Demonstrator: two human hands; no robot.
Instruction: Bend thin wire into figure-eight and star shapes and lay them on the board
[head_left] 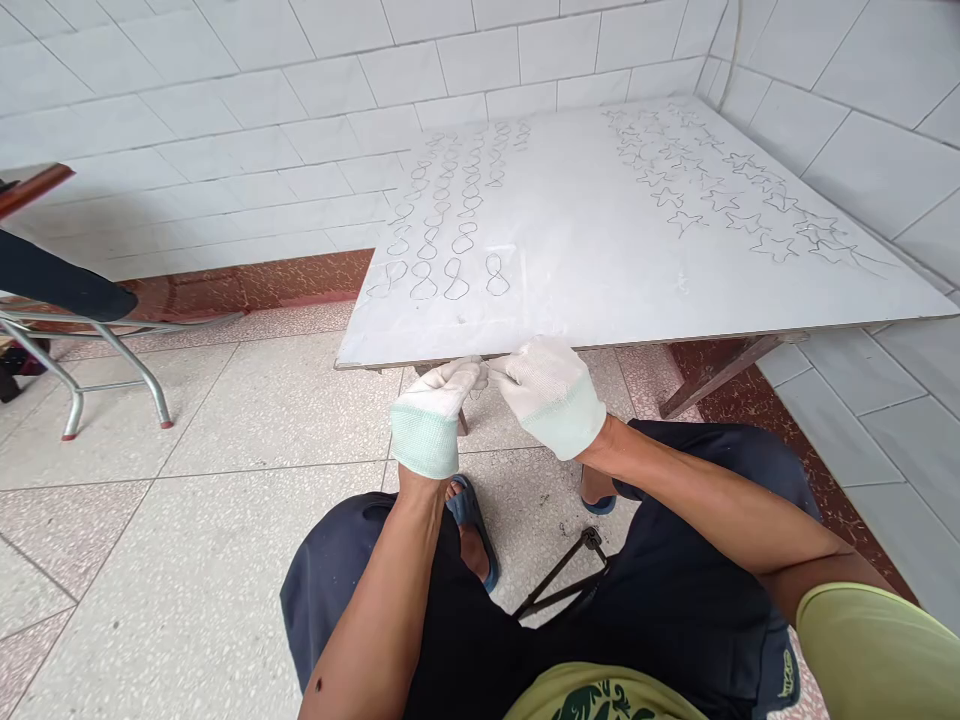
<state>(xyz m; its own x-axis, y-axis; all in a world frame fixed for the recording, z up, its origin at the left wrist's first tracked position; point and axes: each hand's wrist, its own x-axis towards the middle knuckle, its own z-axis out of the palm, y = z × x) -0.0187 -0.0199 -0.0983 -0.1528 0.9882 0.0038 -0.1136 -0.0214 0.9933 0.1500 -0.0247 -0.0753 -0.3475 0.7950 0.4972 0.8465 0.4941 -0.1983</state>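
Observation:
Both hands wear white gloves with pale green cuffs and meet just in front of the table's near edge. My left hand (448, 388) is closed, thumb and fingers pinched together. Beside it, my right hand (541, 385) is pinched too, its fingertips almost touching the left ones. A thin wire (477, 393) shows faintly as a small curve at the fingertips; most of it is hidden by the gloves. Closest on the tabletop are thin figure-eight wire shapes (497, 275), lying in several rows at the left.
The white tabletop (585, 260) reaches back to the tiled wall (330, 70). Many overlapping wire stars (724, 200) lie on its right half. A metal-legged stool (112, 375) with a person's leg stands at the left. A dark folding stool frame (562, 580) shows between my knees.

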